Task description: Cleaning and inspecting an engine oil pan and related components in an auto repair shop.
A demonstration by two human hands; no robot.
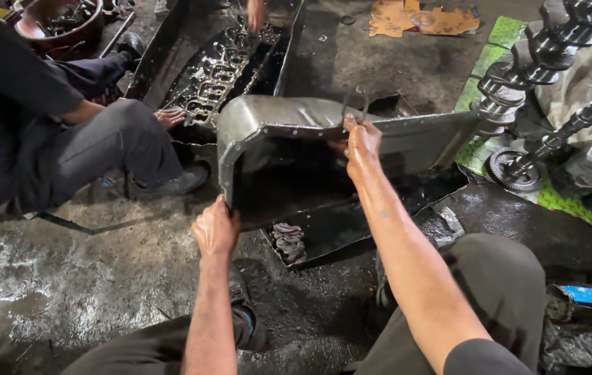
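Left hand and right hand both gripping, arms outstretched.

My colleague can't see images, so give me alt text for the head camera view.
Two bare hands tilt a grey metal oil pan over a dark drain tray: left hand at its lower corner, right hand on its upper rim. Another person sits left; a crankshaft lies right.

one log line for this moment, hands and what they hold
left hand: grips near edge of metal oil pan | right hand: grips far rim | pan: tilted over black tray | rag: in tray
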